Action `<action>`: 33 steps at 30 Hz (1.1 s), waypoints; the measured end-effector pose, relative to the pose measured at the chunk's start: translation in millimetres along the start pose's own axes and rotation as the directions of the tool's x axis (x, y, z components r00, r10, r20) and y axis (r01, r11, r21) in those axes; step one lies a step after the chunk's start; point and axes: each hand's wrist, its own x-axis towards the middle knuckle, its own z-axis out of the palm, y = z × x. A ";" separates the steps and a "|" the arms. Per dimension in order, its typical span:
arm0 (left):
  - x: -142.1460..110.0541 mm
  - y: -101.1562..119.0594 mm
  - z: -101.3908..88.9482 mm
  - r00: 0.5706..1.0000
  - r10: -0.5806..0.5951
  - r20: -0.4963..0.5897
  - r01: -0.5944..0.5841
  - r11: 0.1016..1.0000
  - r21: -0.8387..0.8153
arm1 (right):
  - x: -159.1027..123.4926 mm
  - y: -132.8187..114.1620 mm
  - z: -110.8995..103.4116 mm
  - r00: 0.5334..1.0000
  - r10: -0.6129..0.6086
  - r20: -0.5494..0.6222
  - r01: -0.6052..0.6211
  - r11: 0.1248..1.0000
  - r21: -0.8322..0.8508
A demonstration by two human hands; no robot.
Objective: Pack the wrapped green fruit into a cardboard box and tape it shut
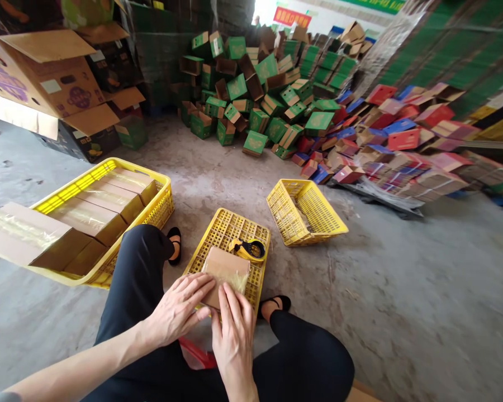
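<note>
A small brown cardboard box (225, 261) with a band of clear tape across its top lies on an upturned yellow plastic crate (212, 231) between my knees. My left hand (182, 307) rests on the box's left edge, fingers stretched out together. Beside it, my right hand (235, 321) lies with extended fingers on the near part of the box and its tape. Neither hand is wrapped around anything. Just beyond the box, a yellow and black tape dispenser (251, 249) sits on the crate.
At left, a large yellow crate (167, 192) holds several taped cardboard boxes (113, 192). Another yellow crate (314, 212) stands right of centre. Piles of green boxes (255, 142) and red and blue boxes (403, 139) spread behind. Large open cartons (62, 84) stand at back left.
</note>
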 end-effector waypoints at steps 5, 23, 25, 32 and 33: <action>-0.8 -10.3 0.8 0.997 -0.049 -0.058 0.052 0.997 0.053 | -3.2 2.1 -3.0 0.998 0.061 -0.024 -0.060 0.998 0.030; 3.2 -9.9 -8.7 0.899 -0.409 -0.158 0.281 0.814 -0.508 | 50.1 -45.0 10.9 0.988 0.064 0.137 -0.067 0.998 0.020; 10.3 -11.8 -10.3 0.895 -0.419 -0.154 0.293 0.812 -0.504 | 45.2 -51.1 14.0 0.991 0.041 0.128 -0.047 0.998 0.044; 12.5 -11.1 2.1 0.977 -0.207 -0.058 0.178 0.930 -0.321 | 15.2 -29.4 0.9 0.996 -0.032 0.082 0.030 0.999 0.031; 10.8 -11.9 4.0 0.981 -0.184 -0.066 0.157 0.945 -0.288 | 11.0 -22.9 -2.5 0.997 -0.014 0.075 0.013 1.000 0.015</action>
